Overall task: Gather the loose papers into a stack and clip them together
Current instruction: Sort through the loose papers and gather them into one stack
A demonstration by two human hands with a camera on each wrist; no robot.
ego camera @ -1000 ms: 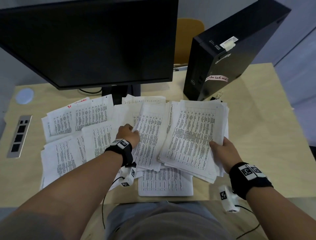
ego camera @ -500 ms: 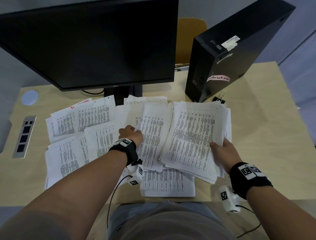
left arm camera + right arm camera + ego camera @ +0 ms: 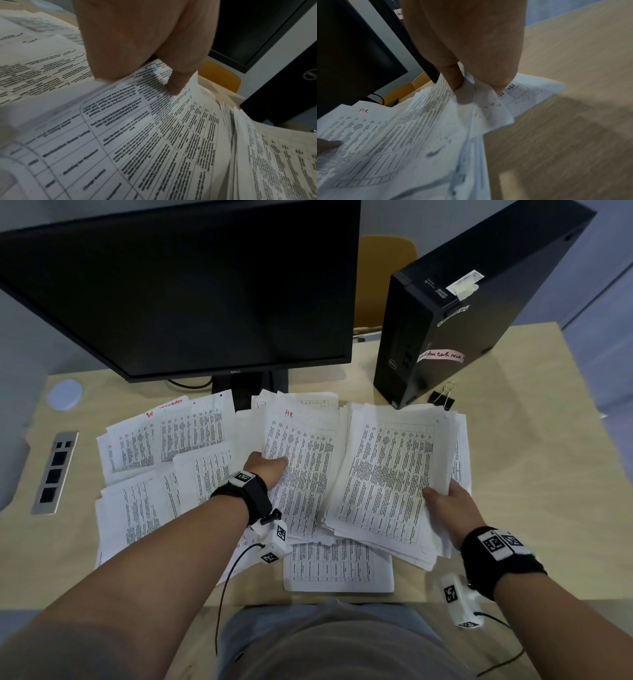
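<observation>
Printed white sheets cover the desk's middle. My right hand [image 3: 445, 501] grips the near right edge of a thick, uneven stack of papers [image 3: 394, 474], thumb on top; in the right wrist view the stack of papers [image 3: 423, 121] is pinched between thumb and fingers. My left hand [image 3: 267, 465] holds the left edge of a smaller bundle of sheets [image 3: 301, 460] marked "HR" in red; in the left wrist view my thumb [image 3: 176, 83] presses on that bundle of sheets [image 3: 154, 128]. More loose sheets [image 3: 164, 453] lie spread at the left. A black binder clip [image 3: 443, 398] sits beyond the stack.
A black monitor [image 3: 178, 289] stands over the papers' far edge. A black desktop computer [image 3: 445, 313] stands at the back right, right beside the clip. A power socket strip [image 3: 54, 470] is set in the desk at the left. One sheet [image 3: 339, 566] lies at the near edge.
My left hand has lifted the "HR" bundle's left edge a little and shifted it toward the right stack. My right hand keeps the same grip on the thick stack.
</observation>
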